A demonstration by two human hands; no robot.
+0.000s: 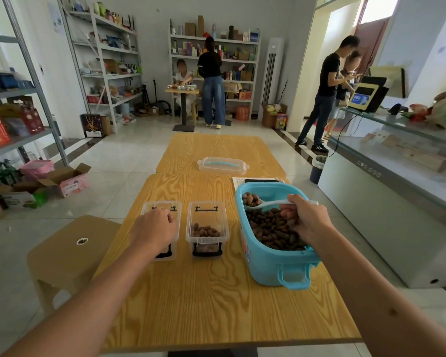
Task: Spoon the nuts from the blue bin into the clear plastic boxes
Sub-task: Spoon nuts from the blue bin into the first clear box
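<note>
**Nuts go from bin to box, one spoonful at a time**

At the near end of a wood-grain table, a person's left hand rests with loosely curled fingers on the rim of the left clear plastic box, steadying it; what that box holds cannot be told. The right hand pinches the handle of a white plastic spoon, its bowl heaped with brown nuts and raised over the blue bin, which is well stocked with more. Just beside the bin, the middle clear box carries a shallow layer of nuts. The load looks light, hard and prone to roll, so the spoon likely wants holding level by the handle. Farther up the table lies a clear lid with a blue handle. Beyond, people stand by stocked shelves.
</note>
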